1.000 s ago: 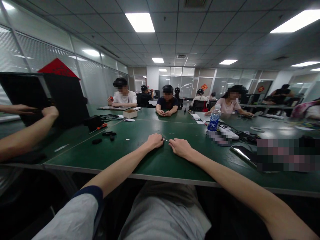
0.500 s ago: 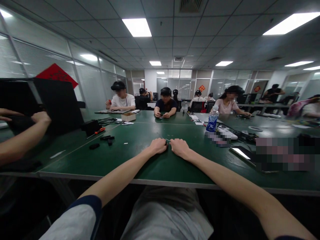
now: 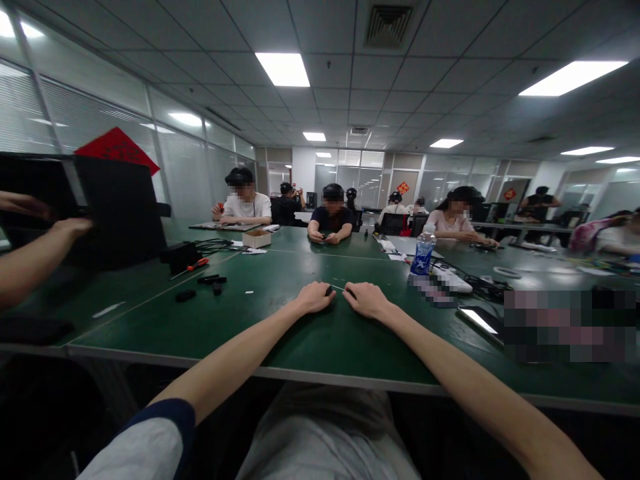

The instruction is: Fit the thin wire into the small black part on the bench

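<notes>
Both my hands rest close together over the green table (image 3: pixel 300 337), a narrow gap between them. My left hand (image 3: pixel 314 298) is closed around a small black piece (image 3: pixel 329 291), which shows at its fingertips. On the other side, my right hand (image 3: pixel 369 301) is closed too, with a bit of something dark at its fingers. A thin pale rod (image 3: pixel 338 288) spans the gap and runs into the fingers of my right hand. Its ends are too small to make out. Left of my hands lie several small black parts (image 3: pixel 212 280) and a white scrap (image 3: pixel 249 292).
An orange-handled screwdriver (image 3: pixel 198 264) lies by black cables and an open cardboard box (image 3: pixel 257 238). To the right are a blue-labelled bottle (image 3: pixel 423 252), cables and a phone-like slab (image 3: pixel 480 321). At far left another person's hands touch a black box (image 3: pixel 120 200). Co-workers sit opposite.
The view has tilted up slightly. My right hand has shifted a little away from my left, so more of the rod shows. The neighbour's hands at left have moved.
</notes>
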`<state>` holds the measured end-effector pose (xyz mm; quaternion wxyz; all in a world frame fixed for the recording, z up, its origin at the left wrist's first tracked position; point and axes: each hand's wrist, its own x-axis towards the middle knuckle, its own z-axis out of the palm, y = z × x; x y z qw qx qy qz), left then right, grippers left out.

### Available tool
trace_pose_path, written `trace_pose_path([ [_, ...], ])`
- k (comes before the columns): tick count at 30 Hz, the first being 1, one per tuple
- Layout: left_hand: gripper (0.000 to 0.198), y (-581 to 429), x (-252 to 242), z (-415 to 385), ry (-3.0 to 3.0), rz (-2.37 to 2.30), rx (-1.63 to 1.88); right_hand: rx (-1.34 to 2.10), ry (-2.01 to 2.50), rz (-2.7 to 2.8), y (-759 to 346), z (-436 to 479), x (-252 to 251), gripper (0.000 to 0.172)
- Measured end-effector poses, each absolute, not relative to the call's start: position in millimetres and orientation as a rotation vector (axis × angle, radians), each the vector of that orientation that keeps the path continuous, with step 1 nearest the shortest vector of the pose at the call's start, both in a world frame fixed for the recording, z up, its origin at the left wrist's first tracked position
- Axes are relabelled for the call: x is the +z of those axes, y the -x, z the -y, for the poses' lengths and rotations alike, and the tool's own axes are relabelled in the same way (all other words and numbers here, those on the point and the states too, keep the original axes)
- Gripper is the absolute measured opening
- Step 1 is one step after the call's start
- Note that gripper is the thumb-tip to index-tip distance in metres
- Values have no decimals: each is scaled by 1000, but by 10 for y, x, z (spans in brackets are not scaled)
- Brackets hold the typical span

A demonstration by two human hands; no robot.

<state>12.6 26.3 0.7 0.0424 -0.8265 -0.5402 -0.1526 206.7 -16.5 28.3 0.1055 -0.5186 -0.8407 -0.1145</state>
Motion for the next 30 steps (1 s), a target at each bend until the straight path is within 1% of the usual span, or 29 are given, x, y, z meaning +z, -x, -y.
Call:
trace_pose_path([
  [6, 46, -127, 20, -253, 2555, 1657, -511, -309, 1443, 2539, -2154, 134, 293, 35],
  [18, 49, -107, -17, -284, 2593, 1571, -535, -287, 1442, 2546, -2184, 97, 254, 37],
  [26, 45, -78, 19, -195, 2664, 1430, -439, -383, 1466, 2594, -2158, 204, 276, 51],
  [30, 42, -43, 56, -116, 2830, 1294, -475, -461, 1384, 2632, -2176, 247, 289, 51],
])
